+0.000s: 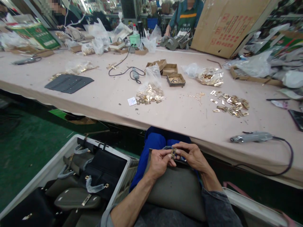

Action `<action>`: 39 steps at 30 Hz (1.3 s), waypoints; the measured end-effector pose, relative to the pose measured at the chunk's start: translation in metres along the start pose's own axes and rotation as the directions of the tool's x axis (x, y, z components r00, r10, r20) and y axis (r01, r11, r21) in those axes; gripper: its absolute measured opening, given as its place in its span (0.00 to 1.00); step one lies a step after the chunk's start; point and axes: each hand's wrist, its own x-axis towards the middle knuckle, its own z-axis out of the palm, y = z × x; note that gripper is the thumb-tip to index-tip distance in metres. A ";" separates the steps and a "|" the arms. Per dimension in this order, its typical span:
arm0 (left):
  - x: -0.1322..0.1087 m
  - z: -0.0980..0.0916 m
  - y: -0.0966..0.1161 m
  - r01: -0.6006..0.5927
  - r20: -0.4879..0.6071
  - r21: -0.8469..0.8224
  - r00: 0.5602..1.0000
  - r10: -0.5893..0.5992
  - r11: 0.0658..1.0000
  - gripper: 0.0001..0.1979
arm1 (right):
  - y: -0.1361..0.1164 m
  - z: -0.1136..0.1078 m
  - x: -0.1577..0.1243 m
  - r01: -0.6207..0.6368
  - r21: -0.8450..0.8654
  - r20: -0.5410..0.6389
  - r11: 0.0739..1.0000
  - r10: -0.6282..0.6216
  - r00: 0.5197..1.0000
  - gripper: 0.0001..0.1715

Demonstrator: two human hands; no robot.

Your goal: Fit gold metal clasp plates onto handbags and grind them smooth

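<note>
a: where is the brass clasp?

b: below the near edge of the table, over the person's lap, held against the top of a grey-green bag. both hands are on it. the left hand has its grip pinching the clasp from the left, thumb and forefinger pressed onto it. the right hand has its grip pinching it from the right.

a: how would it handle?

b: i judge it light, stiff and smooth, so it could slip. its narrow edges look the surest hold. the bag looks soft and floppy.

a: any writing?

b: there are red characters on the cardboard sheet at the far edge, too blurred to read. a small white card beside a heap of brass pieces is unreadable too. a grey power tool lies by the near edge, right. a white bin of bags stands on the floor, left.
</note>
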 end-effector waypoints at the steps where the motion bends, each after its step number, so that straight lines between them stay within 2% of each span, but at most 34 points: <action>1: 0.000 0.000 0.000 -0.002 0.003 0.011 1.000 0.002 1.000 0.15 | 0.000 -0.001 0.000 -0.004 0.006 0.009 1.000 0.004 1.000 0.14; 9: 0.001 -0.004 -0.006 0.007 0.021 0.031 1.000 -0.008 0.999 0.15 | 0.000 -0.009 0.008 -0.051 0.118 0.158 0.992 0.032 0.987 0.16; 11: 0.002 -0.003 -0.005 0.013 -0.005 0.021 1.000 -0.013 1.000 0.15 | -0.002 -0.007 0.008 -0.030 0.061 0.125 0.998 0.022 0.992 0.16; 15: 0.004 0.002 -0.003 0.024 -0.053 0.019 0.998 -0.023 1.000 0.15 | -0.006 0.005 0.004 0.061 -0.204 -0.062 0.977 -0.075 0.995 0.13; 17: 0.004 0.004 -0.004 0.015 -0.070 0.028 0.997 -0.013 1.000 0.15 | -0.007 0.010 0.002 0.076 -0.271 -0.137 0.959 -0.117 0.984 0.12; 21: 0.004 0.007 -0.009 -0.005 -0.091 0.053 0.996 0.010 0.999 0.14 | -0.005 0.012 0.002 0.037 -0.272 -0.151 0.962 -0.080 0.985 0.11; 26: 0.003 0.012 -0.011 -0.012 -0.155 0.103 0.988 0.028 0.995 0.12 | -0.003 0.018 0.004 -0.091 -0.151 -0.193 0.984 0.061 0.979 0.14; 30: 0.001 0.014 -0.012 -0.011 -0.185 0.062 0.982 0.022 0.998 0.13 | -0.002 0.026 0.005 -0.059 -0.263 -0.268 0.963 -0.014 0.963 0.15; 33: 0.001 0.015 -0.011 0.015 -0.129 0.056 0.992 -0.008 0.998 0.15 | -0.001 0.028 0.006 -0.032 -0.308 -0.298 0.951 -0.065 0.952 0.13; 35: 0.001 0.015 -0.011 0.019 -0.087 0.086 0.996 -0.011 0.996 0.15 | 0.000 0.028 0.007 -0.022 -0.298 -0.301 0.954 -0.072 0.951 0.13; 39: 0.001 0.015 -0.013 -0.009 -0.115 0.067 0.993 0.016 0.998 0.15 | 0.003 0.029 0.008 -0.054 -0.217 -0.317 0.975 -0.018 0.948 0.14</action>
